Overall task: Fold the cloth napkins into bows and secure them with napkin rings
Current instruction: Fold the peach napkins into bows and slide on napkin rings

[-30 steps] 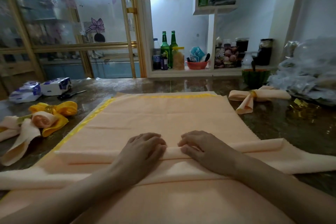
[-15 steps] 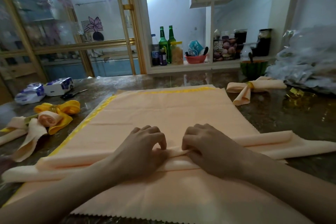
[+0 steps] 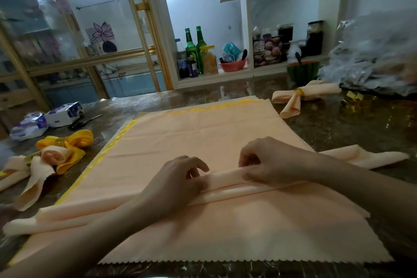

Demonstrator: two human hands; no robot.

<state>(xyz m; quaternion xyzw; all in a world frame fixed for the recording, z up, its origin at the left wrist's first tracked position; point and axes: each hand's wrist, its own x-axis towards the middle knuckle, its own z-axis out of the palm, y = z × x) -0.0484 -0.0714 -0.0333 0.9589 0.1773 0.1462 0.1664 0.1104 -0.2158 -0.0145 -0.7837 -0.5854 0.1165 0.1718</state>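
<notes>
From the head camera, the left hand (image 3: 178, 178) and the right hand (image 3: 268, 162) both lie on one long folded napkin (image 3: 225, 179), close to each other with a short bare piece of the band between them. The fingers of each hand are curled down and pinch the upper fold of this band, so both hands grip it; the thumbs are mostly hidden. From the grip the folded napkin runs out to both sides: past the left hand it goes down and toward the person, and past the right hand it goes away, and its pointed end lies on the dark table (image 3: 338, 126). Under the grip lies a flat peach cloth (image 3: 203, 133), spread wide, with a zigzag edge on the near side. Beyond the right hand, well apart, lies a finished bow (image 3: 316, 91) of the same peach colour, with a golden napkin ring (image 3: 299, 92) around its middle. Further that way is a heap of plastic bags (image 3: 372, 56). To the outer side of the left hand lies a yellow bow (image 3: 74, 140), touching some rolled peach napkins (image 3: 40, 174), and behind them are two tissue packs (image 3: 64, 114).
</notes>
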